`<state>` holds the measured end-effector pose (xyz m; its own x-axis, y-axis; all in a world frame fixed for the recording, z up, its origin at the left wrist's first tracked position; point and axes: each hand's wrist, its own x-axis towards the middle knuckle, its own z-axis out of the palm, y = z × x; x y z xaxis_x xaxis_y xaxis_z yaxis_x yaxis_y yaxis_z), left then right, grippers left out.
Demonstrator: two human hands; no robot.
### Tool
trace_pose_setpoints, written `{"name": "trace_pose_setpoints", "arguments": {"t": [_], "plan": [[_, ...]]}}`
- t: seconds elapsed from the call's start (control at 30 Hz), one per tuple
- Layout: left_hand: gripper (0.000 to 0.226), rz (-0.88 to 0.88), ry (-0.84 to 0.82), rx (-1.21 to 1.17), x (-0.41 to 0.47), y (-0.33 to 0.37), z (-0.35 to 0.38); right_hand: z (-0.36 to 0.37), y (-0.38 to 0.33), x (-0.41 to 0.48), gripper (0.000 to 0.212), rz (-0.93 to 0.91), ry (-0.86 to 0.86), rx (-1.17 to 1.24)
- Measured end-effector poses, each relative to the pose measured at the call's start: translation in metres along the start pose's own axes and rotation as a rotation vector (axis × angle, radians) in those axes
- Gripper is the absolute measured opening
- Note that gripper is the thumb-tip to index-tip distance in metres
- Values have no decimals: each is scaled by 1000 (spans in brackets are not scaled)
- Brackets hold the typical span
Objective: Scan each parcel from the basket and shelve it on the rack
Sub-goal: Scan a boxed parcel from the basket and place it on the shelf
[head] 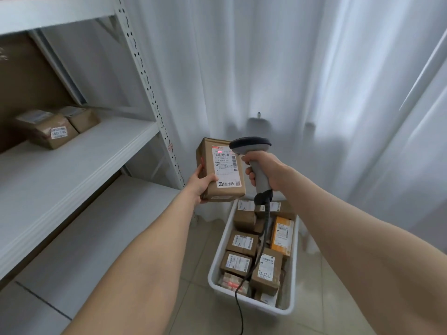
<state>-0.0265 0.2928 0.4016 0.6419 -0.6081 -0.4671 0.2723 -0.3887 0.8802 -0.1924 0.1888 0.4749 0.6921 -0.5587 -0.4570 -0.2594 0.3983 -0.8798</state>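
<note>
A: Which step is this?

B: The scan, by my reading. The left hand (202, 184) grips one brown parcel (207, 165) from below, thumb curled over the near corner of its face and fingers behind it. It's held up in the air over the far end of the basket (221, 245), label (225, 166) facing the person.

A: And the right hand (269, 169)?

B: Wrapped tight round the handle of the scanner (251, 144). The scanner's head is just right of the parcel's top edge. There's a red glow near the top of the label, so the beam looks live. The cable (262, 238) trails down across the basket.

A: Which finger is on the trigger?

B: Cannot tell.

A: Where does the parcel go next?

B: Onto the rack (72, 163), which stands left. Two parcels on the shelf (52, 132) sit far back, with open shelf nearer. The move calls for a swing left with the left hand, scanner kept clear, once the read registers.

A: How much of the task is left?

B: Plenty, since the basket on the floor is well stocked.
</note>
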Motion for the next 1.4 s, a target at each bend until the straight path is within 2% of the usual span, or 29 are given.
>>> {"name": "trace_pose_setpoints", "arguments": {"t": [0.63,0.9,1.17,1.4], "plan": [[65,34,68,-70,-43,4,-10,13,-9,-34,8,-21,-71,-18],[51,33,159,-141,-67,18,-39,33,-18,-29,10,6,-142,67],[40,59,359,-193,-97,50,-130,128,-40,-16,11,-52,-264,199],[45,60,525,-343,-101,57,-238,251,-56,11,39,-40,-362,92]]}}
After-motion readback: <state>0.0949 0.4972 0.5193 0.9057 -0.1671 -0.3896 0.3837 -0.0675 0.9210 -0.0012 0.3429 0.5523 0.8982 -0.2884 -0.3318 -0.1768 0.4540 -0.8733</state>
